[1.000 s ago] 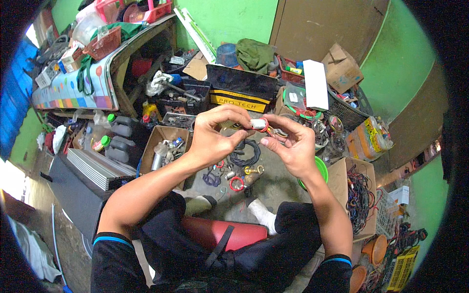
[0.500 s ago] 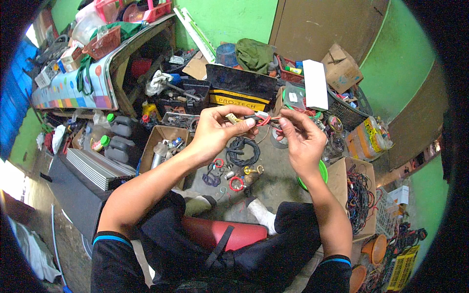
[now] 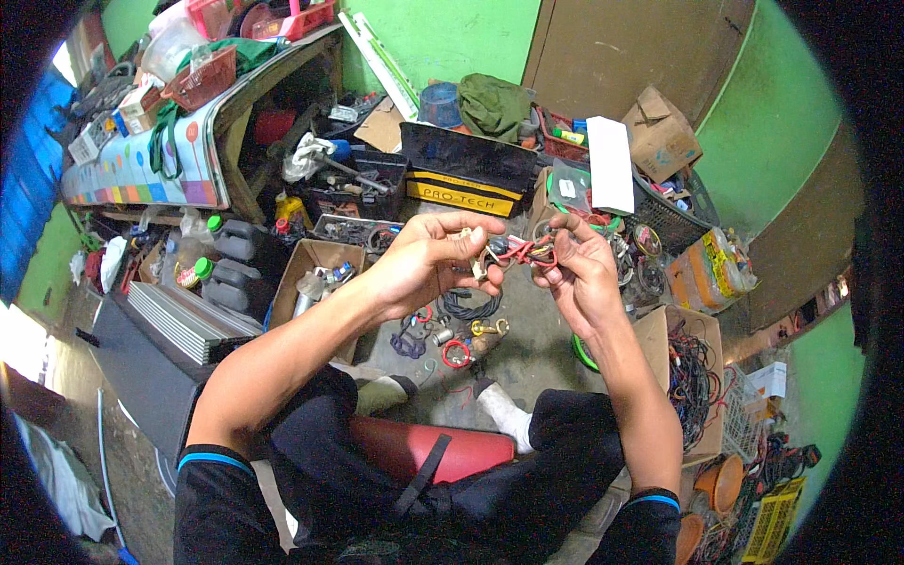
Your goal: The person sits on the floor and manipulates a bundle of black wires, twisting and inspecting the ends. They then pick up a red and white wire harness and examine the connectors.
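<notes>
Fig. Both hands raised over a cluttered workshop floor, working a small wire bundle (image 3: 521,252) (red and pale leads w/ a small connector end).

L hand (image 3: 428,259): fingers curled shut, thumb and forefinger pinching the pale connector end of the bundle; palm turned inward, prob. to steady that end. R hand (image 3: 579,268): fingertips closed on the red leads at the opposite end, so the bundle spans the short gap between the two hands, held taut and up near eye line, likely for a close look at the fine parts.

Directly below the fingers, on the floor (image 3: 527,339): black cable coil (image 3: 468,304), a red ring (image 3: 456,353), small metal fittings and loose wire bits, laid within easy reach. Under the R wrist: edge of a green bowl (image 3: 582,353). Beyond the fingertips: black-and-yellow tool case (image 3: 468,169), lid open. Left of the L hand: cardboard box (image 3: 315,282) w/ metal parts, then dark jugs (image 3: 235,264). Right of the R hand: black basket (image 3: 669,217), a white box (image 3: 610,165), further out a carton of tangled wires (image 3: 695,377). Nearest the body: red stool seat (image 3: 414,447) between the knees.
</notes>
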The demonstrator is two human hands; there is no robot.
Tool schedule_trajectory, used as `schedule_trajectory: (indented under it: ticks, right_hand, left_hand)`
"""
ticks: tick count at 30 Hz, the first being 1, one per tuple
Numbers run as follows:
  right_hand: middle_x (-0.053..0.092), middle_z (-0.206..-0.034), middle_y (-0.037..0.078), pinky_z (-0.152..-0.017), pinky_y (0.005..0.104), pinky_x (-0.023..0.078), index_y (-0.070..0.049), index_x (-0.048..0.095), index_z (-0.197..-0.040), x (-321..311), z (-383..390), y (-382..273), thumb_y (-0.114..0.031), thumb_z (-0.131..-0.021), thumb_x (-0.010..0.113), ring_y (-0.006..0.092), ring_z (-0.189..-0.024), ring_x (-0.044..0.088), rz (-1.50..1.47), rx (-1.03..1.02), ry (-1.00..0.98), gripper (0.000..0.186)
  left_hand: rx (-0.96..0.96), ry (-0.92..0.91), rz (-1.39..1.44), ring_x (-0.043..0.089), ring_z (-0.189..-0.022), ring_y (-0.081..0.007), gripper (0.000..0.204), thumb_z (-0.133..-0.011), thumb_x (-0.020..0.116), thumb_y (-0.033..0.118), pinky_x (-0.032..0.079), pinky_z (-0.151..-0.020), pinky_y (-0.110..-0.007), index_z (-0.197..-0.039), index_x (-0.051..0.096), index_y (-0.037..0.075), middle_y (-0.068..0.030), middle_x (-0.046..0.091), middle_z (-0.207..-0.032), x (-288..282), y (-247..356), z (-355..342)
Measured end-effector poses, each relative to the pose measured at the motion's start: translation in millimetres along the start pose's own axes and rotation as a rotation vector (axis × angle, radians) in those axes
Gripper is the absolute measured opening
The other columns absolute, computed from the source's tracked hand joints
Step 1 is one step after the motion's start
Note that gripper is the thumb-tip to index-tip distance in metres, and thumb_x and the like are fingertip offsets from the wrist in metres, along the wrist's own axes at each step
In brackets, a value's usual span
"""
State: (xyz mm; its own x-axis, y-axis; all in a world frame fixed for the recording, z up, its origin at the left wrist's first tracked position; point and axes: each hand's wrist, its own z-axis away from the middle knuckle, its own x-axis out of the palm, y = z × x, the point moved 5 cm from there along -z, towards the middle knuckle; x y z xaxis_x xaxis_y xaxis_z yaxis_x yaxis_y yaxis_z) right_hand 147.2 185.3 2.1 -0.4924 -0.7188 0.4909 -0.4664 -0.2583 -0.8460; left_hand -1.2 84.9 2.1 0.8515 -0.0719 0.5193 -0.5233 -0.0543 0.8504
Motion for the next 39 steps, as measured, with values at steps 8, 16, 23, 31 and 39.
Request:
schedule_trajectory:
  ticks: [8,16,23,31,39]
  right_hand:
    - [0.063,-0.08,0.006,-0.049,0.0267,0.047,0.0,0.06,-0.103,-7,-1,-7,-0.017,-0.089,0.064,0.0137,-0.057,0.057,0.296,0.029,0.348,0.022]
    - [0.066,-0.089,0.011,-0.05,0.0294,0.052,0.001,0.06,-0.103,-7,-2,-1,-0.016,-0.088,0.064,0.0177,-0.068,0.064,0.334,0.053,0.3,0.022]
    - [0.061,-0.115,0.012,-0.086,0.0374,0.048,-0.008,0.07,-0.096,41,13,-29,-0.013,-0.076,0.073,0.0285,-0.107,0.056,1.246,-0.627,0.044,0.021]
    - [0.065,-0.093,0.01,-0.078,0.0387,0.047,-0.003,0.067,-0.081,52,19,-31,-0.009,-0.072,0.074,0.0264,-0.089,0.059,1.414,-0.795,-0.079,0.013]
    - [0.064,-0.087,0.011,-0.079,0.0334,0.046,0.0,0.064,-0.081,32,11,-15,-0.003,-0.079,0.065,0.0233,-0.084,0.06,1.124,-0.541,0.079,0.004]
  left_hand:
    - [0.225,0.278,-0.626,0.063,-0.081,-0.0117,0.026,-0.092,0.061,0.02,0.052,-0.073,-0.026,-0.11,0.062,0.002,-0.0053,0.066,-0.096,-19,7,-8]
    - [0.082,0.186,-0.783,0.063,-0.066,-0.0097,0.029,-0.085,0.069,0.017,0.052,-0.059,-0.025,-0.105,0.066,-0.004,-0.0053,0.066,-0.077,2,6,0]
    - [-0.013,0.274,-0.397,0.062,-0.062,-0.0124,0.021,-0.088,0.064,0.017,0.054,-0.054,-0.026,-0.094,0.07,-0.002,-0.0073,0.066,-0.074,-11,5,2]
    - [0.215,0.237,-0.718,0.059,-0.064,-0.0077,0.02,-0.086,0.065,0.018,0.047,-0.056,-0.023,-0.088,0.073,-0.001,-0.0065,0.068,-0.071,1,7,6]
    - [0.23,0.234,-0.994,0.059,-0.066,-0.0063,0.021,-0.082,0.07,0.018,0.048,-0.06,-0.025,-0.096,0.072,0.002,-0.0054,0.071,-0.077,2,11,6]
